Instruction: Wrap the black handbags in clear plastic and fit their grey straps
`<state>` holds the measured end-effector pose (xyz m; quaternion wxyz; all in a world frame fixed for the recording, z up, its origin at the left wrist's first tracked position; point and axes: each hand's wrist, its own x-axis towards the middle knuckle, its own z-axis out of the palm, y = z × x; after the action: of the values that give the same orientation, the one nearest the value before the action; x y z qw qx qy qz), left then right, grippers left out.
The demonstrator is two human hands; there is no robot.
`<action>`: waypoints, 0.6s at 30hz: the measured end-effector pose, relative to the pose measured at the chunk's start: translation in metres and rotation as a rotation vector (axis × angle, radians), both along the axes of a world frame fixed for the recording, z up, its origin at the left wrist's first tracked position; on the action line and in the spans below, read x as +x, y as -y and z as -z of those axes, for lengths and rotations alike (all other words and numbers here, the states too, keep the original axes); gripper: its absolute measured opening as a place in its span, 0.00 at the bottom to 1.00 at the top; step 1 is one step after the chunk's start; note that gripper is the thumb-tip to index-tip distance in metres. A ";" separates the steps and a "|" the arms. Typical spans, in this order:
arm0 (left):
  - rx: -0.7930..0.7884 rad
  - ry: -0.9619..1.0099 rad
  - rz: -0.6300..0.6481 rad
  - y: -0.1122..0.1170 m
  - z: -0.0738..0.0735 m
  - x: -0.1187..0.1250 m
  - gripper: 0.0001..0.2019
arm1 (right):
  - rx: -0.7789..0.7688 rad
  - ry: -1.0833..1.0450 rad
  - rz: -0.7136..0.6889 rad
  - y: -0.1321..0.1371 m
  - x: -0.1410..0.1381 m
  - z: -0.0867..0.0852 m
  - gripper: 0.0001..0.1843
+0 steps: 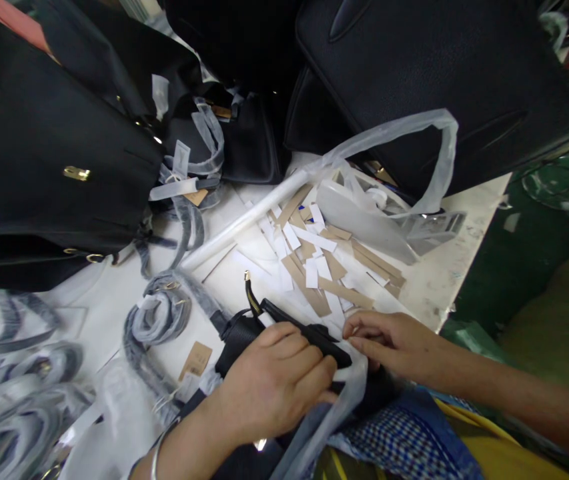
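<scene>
A small black bag [237, 337] with an unzipped gold zipper end [253, 300] lies close to my body at the table's near side. My left hand [279, 380] is closed over the bag, fingers curled across its top edge. At the bag's right end my right hand [384, 337] is closed in a pinch on a plastic-wrapped handle [357, 383]. That handle loops down toward my lap. The right fingertips are partly hidden. From the bag's left end a plastic-wrapped strap [197, 293] runs away, with a coiled part [157, 320] beside it.
Large black handbags [414, 87] stand at the back, and another black bag [54, 153] stands left. Cardboard and paper strips [314, 260] are scattered mid-table. Wrapped straps [19, 413] pile up at lower left. A brown tag [195, 360] lies nearby. The table edge [479, 247] is at right.
</scene>
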<state>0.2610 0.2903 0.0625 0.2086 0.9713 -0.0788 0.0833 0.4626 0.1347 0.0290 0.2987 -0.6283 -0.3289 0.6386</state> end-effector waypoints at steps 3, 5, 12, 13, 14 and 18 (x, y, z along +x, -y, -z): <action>-0.001 -0.119 -0.045 -0.005 0.011 0.008 0.19 | 0.025 0.059 -0.172 -0.010 0.007 -0.005 0.09; 0.025 -0.178 -0.055 -0.007 0.017 0.013 0.21 | 0.080 0.238 -0.286 -0.011 0.006 -0.006 0.09; 0.056 -0.235 -0.092 -0.005 0.023 0.019 0.23 | 0.338 0.729 -0.326 0.021 -0.008 -0.003 0.19; 0.055 -0.223 -0.101 -0.005 0.024 0.018 0.23 | 0.385 0.704 -0.275 0.026 -0.009 -0.004 0.19; 0.051 -0.210 -0.108 -0.005 0.025 0.018 0.22 | 0.406 0.671 -0.225 0.031 -0.009 -0.006 0.18; 0.037 -0.194 -0.085 -0.007 0.033 0.023 0.21 | 0.271 0.535 -0.073 0.038 -0.009 -0.012 0.16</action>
<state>0.2839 0.2974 0.0299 0.1937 0.9809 -0.0186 -0.0040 0.4535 0.0962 0.0410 0.2593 -0.7165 -0.5006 0.4109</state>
